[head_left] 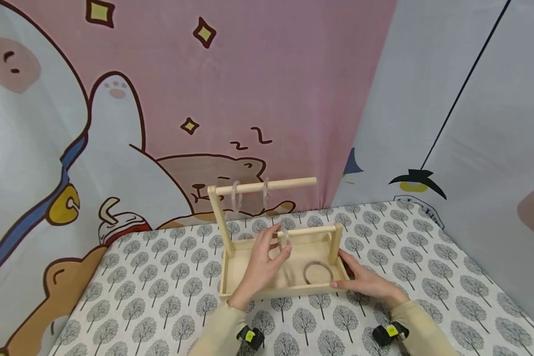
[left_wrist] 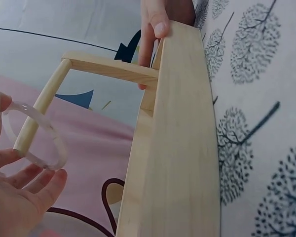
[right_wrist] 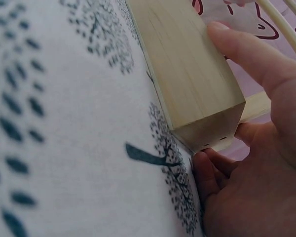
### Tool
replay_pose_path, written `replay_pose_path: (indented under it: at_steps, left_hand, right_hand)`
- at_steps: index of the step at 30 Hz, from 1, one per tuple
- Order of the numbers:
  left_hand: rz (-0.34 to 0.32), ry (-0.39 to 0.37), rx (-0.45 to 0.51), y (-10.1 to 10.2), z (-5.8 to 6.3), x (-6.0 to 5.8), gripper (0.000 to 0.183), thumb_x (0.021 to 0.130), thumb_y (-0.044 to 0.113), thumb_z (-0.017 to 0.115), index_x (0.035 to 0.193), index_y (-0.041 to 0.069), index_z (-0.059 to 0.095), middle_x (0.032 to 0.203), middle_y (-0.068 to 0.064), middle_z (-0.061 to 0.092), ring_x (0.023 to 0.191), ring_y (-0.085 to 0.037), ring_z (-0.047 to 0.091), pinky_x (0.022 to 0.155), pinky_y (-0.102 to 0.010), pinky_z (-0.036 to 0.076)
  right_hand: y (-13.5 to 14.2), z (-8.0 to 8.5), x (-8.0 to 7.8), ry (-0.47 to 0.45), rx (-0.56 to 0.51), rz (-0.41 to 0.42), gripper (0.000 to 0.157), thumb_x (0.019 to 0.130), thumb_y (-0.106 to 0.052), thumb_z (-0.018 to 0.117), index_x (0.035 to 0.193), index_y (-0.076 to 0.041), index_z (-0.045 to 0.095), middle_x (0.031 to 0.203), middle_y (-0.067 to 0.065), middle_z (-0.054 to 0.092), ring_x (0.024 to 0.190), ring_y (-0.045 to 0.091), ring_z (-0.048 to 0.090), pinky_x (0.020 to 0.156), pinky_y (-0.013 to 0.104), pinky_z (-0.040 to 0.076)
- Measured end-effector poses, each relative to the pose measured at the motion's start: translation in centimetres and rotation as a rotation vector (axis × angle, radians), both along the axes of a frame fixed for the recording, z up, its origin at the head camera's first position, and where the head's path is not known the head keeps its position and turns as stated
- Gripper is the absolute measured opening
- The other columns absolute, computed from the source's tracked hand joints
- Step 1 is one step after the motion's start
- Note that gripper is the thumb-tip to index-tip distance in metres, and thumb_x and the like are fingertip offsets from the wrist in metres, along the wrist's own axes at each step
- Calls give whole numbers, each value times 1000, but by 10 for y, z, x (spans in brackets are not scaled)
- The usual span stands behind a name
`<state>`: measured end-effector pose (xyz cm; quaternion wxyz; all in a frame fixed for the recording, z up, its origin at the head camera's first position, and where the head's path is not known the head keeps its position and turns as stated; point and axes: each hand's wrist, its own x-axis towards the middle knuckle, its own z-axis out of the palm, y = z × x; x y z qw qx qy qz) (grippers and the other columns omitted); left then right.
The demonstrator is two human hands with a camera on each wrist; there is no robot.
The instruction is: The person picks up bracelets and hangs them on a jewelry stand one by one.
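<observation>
A pale wooden bangle stand (head_left: 289,292) has a shallow tray base, a tall rod (head_left: 295,183) and a low rod (head_left: 311,230). My left hand (head_left: 263,257) holds a translucent bangle (left_wrist: 53,136) between thumb and fingers at the low rod's free end. In the left wrist view the rod's end shows within the ring. My right hand (head_left: 369,284) grips the tray's right end, thumb on the front wall and other fingers around the end, partly hidden. Two pale bangles hang on the tall rod, a left one (head_left: 234,197) and a right one (head_left: 265,197). Another bangle (head_left: 318,262) lies in the tray.
A tree-print cloth (head_left: 182,287) covers the table under the stand. Behind it hangs a cartoon-print curtain (head_left: 293,99), with a pale wall sheet (head_left: 471,123) on the right. The low rod's upright post (head_left: 335,242) rises close to my right hand.
</observation>
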<state>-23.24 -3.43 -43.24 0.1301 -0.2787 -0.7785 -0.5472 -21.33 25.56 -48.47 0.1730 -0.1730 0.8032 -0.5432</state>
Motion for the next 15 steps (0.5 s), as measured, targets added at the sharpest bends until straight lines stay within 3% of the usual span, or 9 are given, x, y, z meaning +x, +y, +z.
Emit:
replay_pose_path:
  at_steps: [10,15]
  left_hand:
    - [7,-10,-35,10,10,-7,60,90,22,69,142,4,45,131,-12,53,114,-24,53,99,-35,46]
    - [37,1,-97,14,14,-11,62,90,31,69,143,10,45,133,-7,54,117,-23,53,102,-45,40]
  right_hand:
    - [1,-1,0,10,27,-19,98,88,-20,71,156,-8,0,151,34,11,121,43,45,89,42,46]
    - [0,-2,0,12,-23,12,98,89,-17,69,155,-8,-2,150,35,8,119,44,46,87,40,47]
